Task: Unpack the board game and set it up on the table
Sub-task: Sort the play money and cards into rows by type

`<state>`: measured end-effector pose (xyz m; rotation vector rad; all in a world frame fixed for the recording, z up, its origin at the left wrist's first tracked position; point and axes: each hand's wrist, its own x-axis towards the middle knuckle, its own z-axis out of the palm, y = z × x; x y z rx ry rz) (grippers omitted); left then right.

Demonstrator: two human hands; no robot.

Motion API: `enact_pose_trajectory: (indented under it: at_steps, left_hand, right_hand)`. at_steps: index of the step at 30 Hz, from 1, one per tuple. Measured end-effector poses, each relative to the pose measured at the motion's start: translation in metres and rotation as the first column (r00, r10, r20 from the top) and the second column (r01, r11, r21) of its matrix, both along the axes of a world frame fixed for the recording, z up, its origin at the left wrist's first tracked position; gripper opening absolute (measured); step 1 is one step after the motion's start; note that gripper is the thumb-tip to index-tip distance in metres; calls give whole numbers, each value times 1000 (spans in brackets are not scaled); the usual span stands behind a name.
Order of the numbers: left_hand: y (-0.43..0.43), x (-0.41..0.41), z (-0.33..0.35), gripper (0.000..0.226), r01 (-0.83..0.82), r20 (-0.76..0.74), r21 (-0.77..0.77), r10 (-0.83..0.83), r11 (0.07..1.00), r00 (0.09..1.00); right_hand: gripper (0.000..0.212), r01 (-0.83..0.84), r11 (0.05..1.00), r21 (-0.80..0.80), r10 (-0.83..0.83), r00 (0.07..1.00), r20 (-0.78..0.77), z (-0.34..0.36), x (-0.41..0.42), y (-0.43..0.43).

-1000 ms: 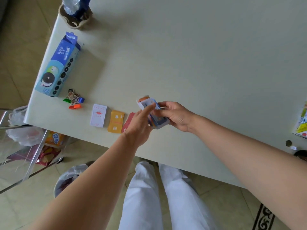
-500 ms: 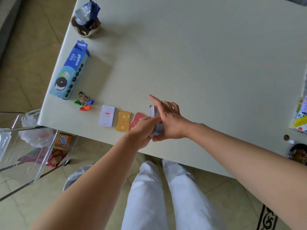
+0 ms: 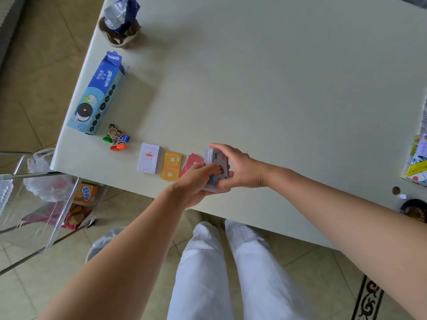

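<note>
One wide-angle camera, worn on the person's head, looks forward and steeply down across the counter (image 3: 254, 77) from its near edge. The left hand (image 3: 196, 181) and right hand (image 3: 245, 172), gripping cards (image 3: 217, 160), sit close below it, mid-frame.

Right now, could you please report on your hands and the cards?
Left hand and right hand grip the card stack. White deck, orange deck, red deck lie in a row leftward, red nearest.

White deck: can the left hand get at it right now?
Probably, path-wise: white deck lies uncovered, just past the orange deck and red deck. But the left hand grips the card stack together with the right hand, so it must let go first.
</note>
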<state>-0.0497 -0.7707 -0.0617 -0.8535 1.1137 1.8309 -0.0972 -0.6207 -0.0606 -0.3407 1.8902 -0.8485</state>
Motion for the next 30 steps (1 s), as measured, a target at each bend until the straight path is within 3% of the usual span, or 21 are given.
enact_pose_trajectory:
  at_steps: [3,5,7,10,20,30]
  left_hand:
    - [-4,3,0,21,-7,-33,9,7,1000,999]
    - [-3,5,0,20,-6,-40,4,6,1000,999]
    - [-2,6,0,22,-20,-46,-2,20,1000,999]
    - [0,7,-2,28,-69,-35,6,69,998,997]
    - [7,7,8,14,-142,-36,-147,138,979,990]
    - [10,6,18,12,-142,-61,-188,133,972,989]
  right_hand:
    - [67,449,893,-39,-426,868,257,-5,-8,5]
    - [34,531,847,14,-519,822,234,-10,-9,9]
    - [19,555,830,53,-550,800,239,-16,-6,10]
    - [15,646,760,68,-640,727,251,-19,-1,8]
    - [1,791,611,26,-773,589,235,-14,17,2]
    - [6,819,571,58,-793,532,297,-13,22,7]
